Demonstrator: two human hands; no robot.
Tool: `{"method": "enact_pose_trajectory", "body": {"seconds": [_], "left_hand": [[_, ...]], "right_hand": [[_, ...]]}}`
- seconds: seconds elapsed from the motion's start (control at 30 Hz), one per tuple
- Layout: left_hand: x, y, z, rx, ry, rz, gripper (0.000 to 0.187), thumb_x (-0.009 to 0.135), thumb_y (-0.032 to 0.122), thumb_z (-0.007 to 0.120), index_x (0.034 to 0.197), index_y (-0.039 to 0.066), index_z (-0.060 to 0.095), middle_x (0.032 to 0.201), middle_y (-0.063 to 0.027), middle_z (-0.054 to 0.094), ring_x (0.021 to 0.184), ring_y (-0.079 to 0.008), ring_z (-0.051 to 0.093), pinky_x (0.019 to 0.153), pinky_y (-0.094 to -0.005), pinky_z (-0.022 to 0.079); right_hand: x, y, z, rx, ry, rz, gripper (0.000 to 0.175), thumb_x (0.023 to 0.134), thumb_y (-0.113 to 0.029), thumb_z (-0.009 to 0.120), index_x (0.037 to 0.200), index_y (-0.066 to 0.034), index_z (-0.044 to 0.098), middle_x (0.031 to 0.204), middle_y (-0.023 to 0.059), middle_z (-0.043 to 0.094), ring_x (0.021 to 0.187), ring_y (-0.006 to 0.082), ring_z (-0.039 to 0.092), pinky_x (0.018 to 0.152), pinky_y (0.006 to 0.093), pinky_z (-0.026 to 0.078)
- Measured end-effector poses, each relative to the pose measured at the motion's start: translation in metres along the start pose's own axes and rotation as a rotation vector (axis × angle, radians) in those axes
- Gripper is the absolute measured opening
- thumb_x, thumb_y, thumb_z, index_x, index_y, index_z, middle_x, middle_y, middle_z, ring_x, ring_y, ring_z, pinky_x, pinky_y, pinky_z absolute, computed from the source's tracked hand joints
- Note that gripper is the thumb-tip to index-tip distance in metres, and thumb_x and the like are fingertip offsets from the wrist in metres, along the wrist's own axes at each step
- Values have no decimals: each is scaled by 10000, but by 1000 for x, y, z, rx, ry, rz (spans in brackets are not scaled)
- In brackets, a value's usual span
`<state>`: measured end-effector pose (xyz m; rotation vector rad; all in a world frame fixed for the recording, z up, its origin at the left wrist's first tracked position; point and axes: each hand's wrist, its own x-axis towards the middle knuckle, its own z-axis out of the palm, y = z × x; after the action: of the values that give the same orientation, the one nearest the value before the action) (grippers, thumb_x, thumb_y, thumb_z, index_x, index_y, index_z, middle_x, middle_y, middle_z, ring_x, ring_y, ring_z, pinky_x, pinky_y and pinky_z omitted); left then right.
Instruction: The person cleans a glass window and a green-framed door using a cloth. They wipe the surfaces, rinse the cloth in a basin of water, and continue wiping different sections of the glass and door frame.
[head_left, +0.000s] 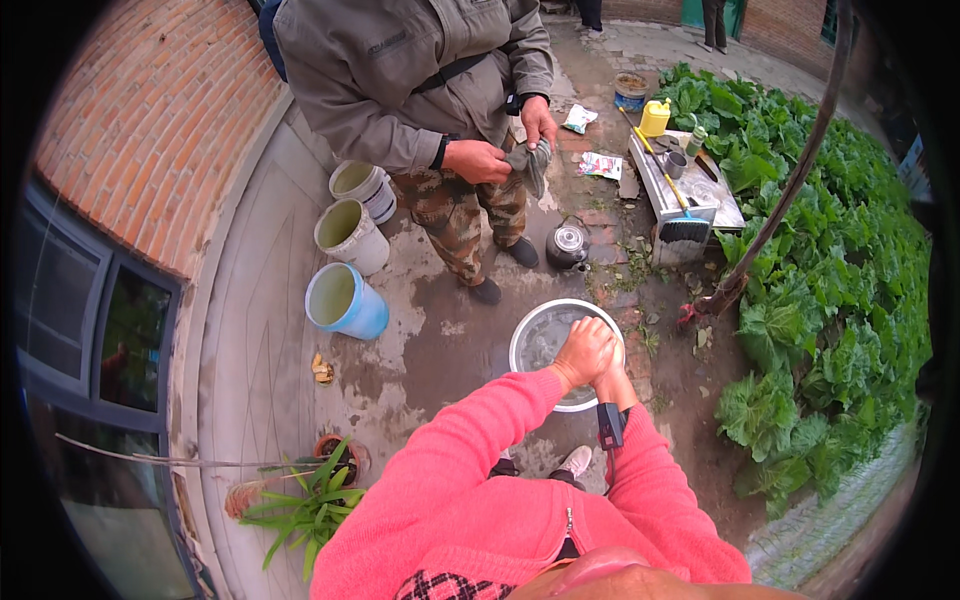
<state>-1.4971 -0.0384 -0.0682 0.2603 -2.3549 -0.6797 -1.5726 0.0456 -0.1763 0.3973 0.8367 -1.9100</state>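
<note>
My left hand is wrapped over my right hand, and the two are pressed together. Most of the right hand's fingers are hidden behind the left, so whether something lies between the palms does not show. Below them on the ground stands a round basin with a pale rim, holding cloudy greyish water. My hands appear above its right side. A black device is strapped at my right wrist, with a cable running up the pink sleeve.
A person opposite holds a grey cloth item. Buckets line the left wall. A kettle stands beyond the basin. Right are a low table, a broom, a wooden pole and leafy vegetables. A potted plant sits lower left.
</note>
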Motion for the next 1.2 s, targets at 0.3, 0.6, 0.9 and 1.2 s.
{"method": "enact_pose_trajectory", "body": {"seconds": [0.3, 0.6, 0.9, 1.2], "left_hand": [[0, -2, 4, 47, -11, 49, 105, 784, 132, 581, 833, 40, 565, 861, -135, 537, 858, -324, 518, 768, -436, 409], [-3, -5, 5, 45, -11, 17, 119, 775, 135, 575, 834, 33, 557, 851, -145, 543, 844, -333, 531, 752, -446, 416], [-7, -7, 0, 4, -13, 9, 132, 781, 143, 569, 842, 27, 556, 865, -150, 547, 864, -340, 527, 777, -453, 417], [-17, -15, -12, -104, 2, 20, 108, 801, 134, 563, 834, 31, 553, 870, -150, 547, 863, -343, 526, 782, -453, 420]], "right_hand": [[4, 2, -2, -8, 2, 2, 271, 977, -248, 431, 1048, -80, 632, 999, 59, 651, 953, 195, 612, 840, 342, 492], [7, 5, -2, -14, 2, 1, 272, 976, -253, 431, 1054, -86, 631, 1008, 58, 651, 961, 197, 613, 838, 346, 495], [12, 12, -3, -14, 6, -27, 273, 974, -258, 431, 1060, -93, 630, 1018, 58, 651, 968, 199, 613, 836, 350, 497], [13, 24, 0, -7, 23, -77, 274, 972, -263, 431, 1066, -99, 629, 1027, 58, 652, 975, 201, 614, 833, 354, 499]]}}
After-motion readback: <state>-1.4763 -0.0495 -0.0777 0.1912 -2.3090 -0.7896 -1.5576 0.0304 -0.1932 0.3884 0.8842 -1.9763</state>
